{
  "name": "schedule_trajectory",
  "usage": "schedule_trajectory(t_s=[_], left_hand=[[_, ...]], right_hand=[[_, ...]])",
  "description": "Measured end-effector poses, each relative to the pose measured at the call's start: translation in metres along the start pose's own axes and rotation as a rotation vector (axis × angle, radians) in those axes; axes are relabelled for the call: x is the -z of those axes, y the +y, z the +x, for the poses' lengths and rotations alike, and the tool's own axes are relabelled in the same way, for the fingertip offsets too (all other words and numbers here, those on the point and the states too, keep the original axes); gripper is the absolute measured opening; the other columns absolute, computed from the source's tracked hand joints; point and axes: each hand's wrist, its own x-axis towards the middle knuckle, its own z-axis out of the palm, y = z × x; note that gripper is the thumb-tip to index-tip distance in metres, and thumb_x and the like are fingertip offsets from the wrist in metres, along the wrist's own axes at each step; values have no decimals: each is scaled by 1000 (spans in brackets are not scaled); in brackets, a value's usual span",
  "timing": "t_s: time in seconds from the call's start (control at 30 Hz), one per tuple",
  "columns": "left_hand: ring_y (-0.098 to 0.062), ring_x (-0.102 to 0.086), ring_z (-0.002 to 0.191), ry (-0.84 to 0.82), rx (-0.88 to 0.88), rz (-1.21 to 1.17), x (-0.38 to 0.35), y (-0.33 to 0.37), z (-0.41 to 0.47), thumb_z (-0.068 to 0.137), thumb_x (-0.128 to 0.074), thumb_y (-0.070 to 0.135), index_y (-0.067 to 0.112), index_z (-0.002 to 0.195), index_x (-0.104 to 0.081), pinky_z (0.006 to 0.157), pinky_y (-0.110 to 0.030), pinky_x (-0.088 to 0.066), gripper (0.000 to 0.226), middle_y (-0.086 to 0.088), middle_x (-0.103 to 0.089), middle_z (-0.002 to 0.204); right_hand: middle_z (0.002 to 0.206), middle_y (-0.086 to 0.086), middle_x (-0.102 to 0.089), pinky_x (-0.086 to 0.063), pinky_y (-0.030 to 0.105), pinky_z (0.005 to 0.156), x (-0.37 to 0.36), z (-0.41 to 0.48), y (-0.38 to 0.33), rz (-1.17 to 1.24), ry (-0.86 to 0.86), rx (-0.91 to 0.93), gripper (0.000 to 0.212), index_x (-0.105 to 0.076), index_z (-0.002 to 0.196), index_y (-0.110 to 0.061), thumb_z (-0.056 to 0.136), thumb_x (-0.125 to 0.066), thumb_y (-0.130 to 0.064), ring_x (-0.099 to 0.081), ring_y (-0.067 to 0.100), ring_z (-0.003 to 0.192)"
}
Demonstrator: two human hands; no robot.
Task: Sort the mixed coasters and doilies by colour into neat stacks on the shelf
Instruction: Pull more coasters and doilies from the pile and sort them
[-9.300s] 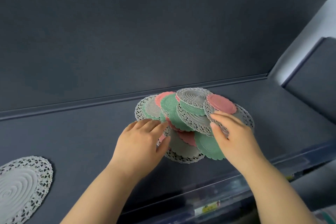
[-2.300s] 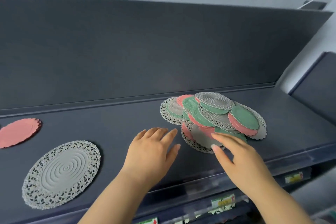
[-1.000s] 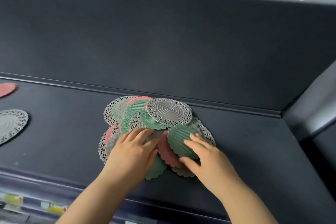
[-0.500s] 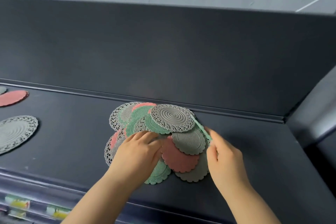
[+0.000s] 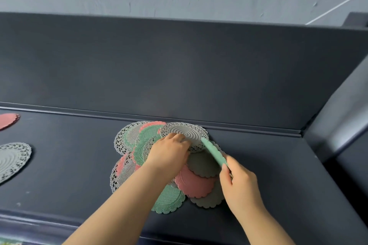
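A mixed pile of green, pink and grey coasters and doilies (image 5: 197, 183) lies on the dark shelf (image 5: 69, 165) near its back ledge. My right hand (image 5: 239, 183) pinches a green coaster (image 5: 214, 153) by its near edge and holds it tilted up on edge above the pile's right side. My left hand (image 5: 169, 155) lies over the middle of the pile, fingertips touching the grey lace doily (image 5: 185, 132) on top at the back. A single grey doily (image 5: 12, 160) and a pink coaster (image 5: 8, 120) lie apart at the far left.
The shelf's dark back panel (image 5: 179, 69) rises just behind the pile. A side wall (image 5: 338, 125) closes the shelf on the right. Bare shelf surface lies between the pile and the left pieces, and to the right of the pile.
My right hand has lifted the green coaster higher off the pile's right side. My left hand has slid back onto the top grey doily.
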Motion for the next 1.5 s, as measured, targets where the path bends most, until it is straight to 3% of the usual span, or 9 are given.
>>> schedule_trajectory(t_s=[0.3, 0.47, 0.73, 0.93, 1.1, 1.2, 1.3, 1.4, 1.5], left_hand=[[-27, -60, 90, -150, -7, 182, 19, 2, 25, 93, -41, 11, 13, 114, -47, 59, -32, -38, 23, -4, -62, 104], [-22, -51, 107, -35, 45, 138, 12, 3, 26, 94, -42, 21, 27, 128, -44, 66, -29, -40, 35, 3, -61, 111], [-20, -64, 91, 298, 163, -195, 41, -14, -7, 97, -45, 41, 34, 112, -64, 70, -27, -46, 26, 8, -70, 96], [-16, -42, 51, 642, 222, -253, 82, -41, -45, 88, -64, 30, 26, 88, -70, 53, -24, -36, 8, 17, -42, 49], [-9, -46, 48, 695, 263, -377, 100, -81, -77, 81, -55, 38, 28, 88, -71, 54, -26, -45, 20, 20, -47, 48], [-2, -45, 48, 703, 279, -372, 99, -112, -100, 80, -54, 38, 30, 87, -71, 54, -24, -42, 20, 25, -45, 47], [-14, -50, 52, 682, 283, -376, 93, -154, -119, 81, -55, 37, 32, 89, -70, 56, -30, -49, 18, 28, -47, 52], [-12, -47, 49, 663, 277, -380, 89, -203, -140, 80, -55, 38, 36, 96, -63, 54, -31, -50, 18, 26, -47, 49], [-4, -42, 47, 669, 288, -374, 87, -255, -163, 80, -55, 37, 38, 97, -63, 52, -26, -46, 20, 26, -49, 48]], right_hand=[[55, -5, -51, -35, 19, 46, 8, 7, 8, 28, 120, -220, 27, -64, 108, -14, 87, -49, -5, -45, 16, 45], [57, 1, -54, -35, 20, 45, 7, 7, 5, 79, 70, -242, 29, -63, 109, -17, 87, -48, -5, -44, 19, 47], [43, -5, -38, -33, 16, 45, 23, 15, -2, 167, 90, -201, 14, -63, 92, -11, 90, -49, -10, -41, 7, 44], [42, -4, -29, -21, 17, 40, 26, 26, -37, 166, 88, 0, 39, -34, 58, -24, 87, -51, -5, -25, 11, 42], [45, -1, -32, -21, 18, 40, 0, 35, -67, 168, 68, 106, 13, -61, 79, -11, 88, -52, -7, -26, 11, 42], [46, 0, -33, -29, 28, 41, -30, 34, -90, 89, 47, 169, 14, -55, 78, -18, 89, -47, -23, -27, 12, 41], [46, -5, -28, -23, 18, 43, -65, 31, -127, 119, 57, 218, 23, -46, 65, -21, 88, -46, -16, -30, 10, 43], [51, 5, -50, -38, 21, 52, -104, 24, -169, 147, 0, 203, 20, -61, 83, -24, 90, -49, -10, -47, 15, 55], [52, 9, -48, -30, 22, 48, -147, 18, -203, 129, -51, 159, 12, -61, 87, -14, 90, -49, -13, -34, 14, 48]])
